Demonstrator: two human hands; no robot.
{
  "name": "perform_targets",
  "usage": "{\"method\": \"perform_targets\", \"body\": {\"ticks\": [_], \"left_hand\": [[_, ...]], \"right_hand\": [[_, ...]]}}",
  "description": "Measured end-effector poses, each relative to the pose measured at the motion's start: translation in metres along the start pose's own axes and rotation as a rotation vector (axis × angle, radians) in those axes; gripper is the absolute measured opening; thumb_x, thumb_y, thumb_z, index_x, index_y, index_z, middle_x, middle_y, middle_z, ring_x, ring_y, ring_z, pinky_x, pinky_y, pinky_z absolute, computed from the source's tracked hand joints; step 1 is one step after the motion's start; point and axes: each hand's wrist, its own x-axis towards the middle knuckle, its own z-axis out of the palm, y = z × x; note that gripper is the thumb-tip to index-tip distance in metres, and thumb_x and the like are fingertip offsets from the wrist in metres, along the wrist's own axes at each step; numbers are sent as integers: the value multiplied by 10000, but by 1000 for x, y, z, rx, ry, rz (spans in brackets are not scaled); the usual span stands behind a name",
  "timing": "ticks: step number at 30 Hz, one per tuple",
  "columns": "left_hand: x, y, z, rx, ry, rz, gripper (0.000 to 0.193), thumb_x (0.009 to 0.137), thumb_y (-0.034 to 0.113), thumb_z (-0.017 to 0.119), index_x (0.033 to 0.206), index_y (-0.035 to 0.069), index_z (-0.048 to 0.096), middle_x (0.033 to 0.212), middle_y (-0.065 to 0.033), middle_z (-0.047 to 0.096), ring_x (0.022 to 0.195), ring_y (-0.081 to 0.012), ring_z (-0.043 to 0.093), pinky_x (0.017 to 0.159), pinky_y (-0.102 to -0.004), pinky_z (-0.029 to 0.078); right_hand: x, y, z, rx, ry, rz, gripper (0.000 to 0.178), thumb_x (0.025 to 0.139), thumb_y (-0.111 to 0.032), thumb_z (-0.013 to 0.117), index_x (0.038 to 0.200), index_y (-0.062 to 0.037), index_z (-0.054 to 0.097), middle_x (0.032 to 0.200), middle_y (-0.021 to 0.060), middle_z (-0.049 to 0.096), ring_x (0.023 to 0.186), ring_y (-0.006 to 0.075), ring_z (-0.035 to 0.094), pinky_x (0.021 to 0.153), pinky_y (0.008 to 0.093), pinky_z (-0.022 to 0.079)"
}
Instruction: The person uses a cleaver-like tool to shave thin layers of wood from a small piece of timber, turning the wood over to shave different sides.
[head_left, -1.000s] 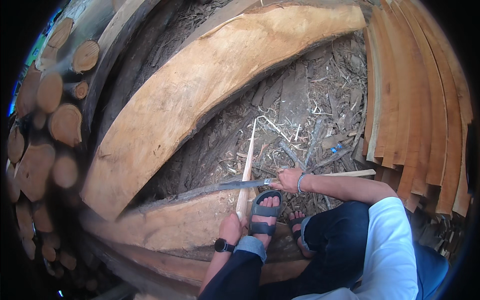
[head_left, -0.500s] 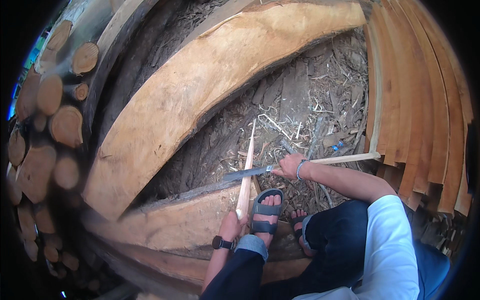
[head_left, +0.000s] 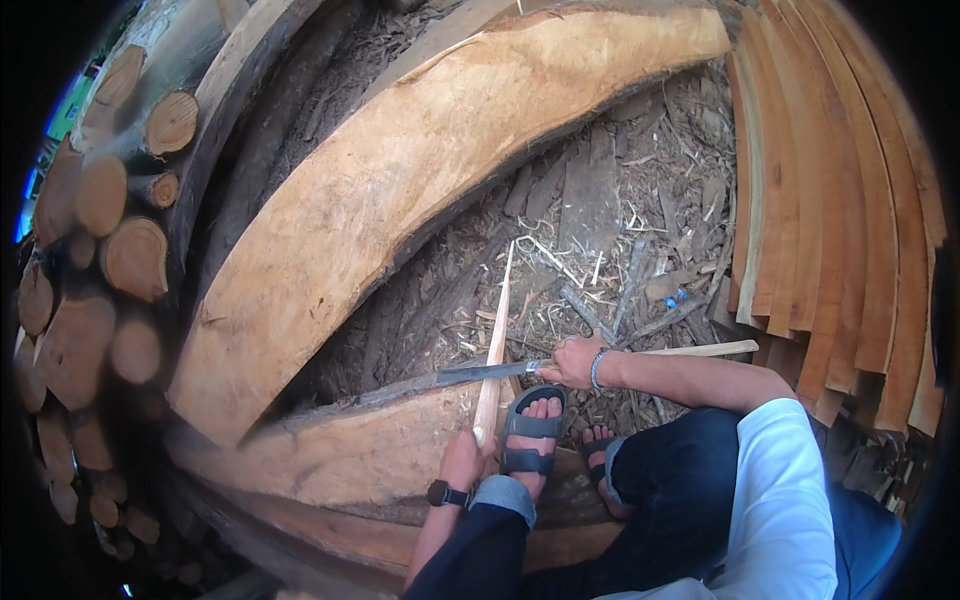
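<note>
My left hand (head_left: pixel 464 458), with a dark watch at its wrist, is closed round the thick lower end of a pale wooden stick (head_left: pixel 494 352). The stick points away from me and tapers to a thin tip. In my right hand (head_left: pixel 572 361) is a long-handled knife (head_left: pixel 470 374). Its grey blade lies across the stick, pointing left, just above my left hand. The pale handle (head_left: pixel 715 349) runs back to the right, partly hidden behind my forearm. My sandalled left foot (head_left: pixel 535 430) rests on a wooden slab (head_left: pixel 340 450) beside the stick.
A large curved slab (head_left: pixel 400 185) arches across the far side. Stacked reddish boards (head_left: pixel 830 220) stand at the right, cut log ends (head_left: pixel 135 258) at the left. Shavings, bark and small blue scraps (head_left: pixel 676 298) litter the ground (head_left: pixel 590 260) ahead.
My right hand and the knife have come nearer to me, so the blade crosses the stick lower, closer to my left hand. The left hand has shifted slightly downward.
</note>
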Motion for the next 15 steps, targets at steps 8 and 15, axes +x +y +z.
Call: {"method": "perform_targets", "body": {"ticks": [8,15], "left_hand": [[1,5,-10,-42,-28,-12,515,824,367,723,813,-138,622,744,-349,616,762,-467,661,658,-498,513],[-1,1,-11,-53,-54,-21,539,822,383,719,810,-146,617,724,-344,612,753,-458,664,658,-490,514]], "right_hand": [[16,21,-16,-16,6,104,709,968,-592,359,900,20,711,883,252,696,880,389,691,807,490,550],[27,51,-26,-94,133,176,711,973,-601,345,882,-3,719,852,225,703,862,340,706,743,474,567]]}}
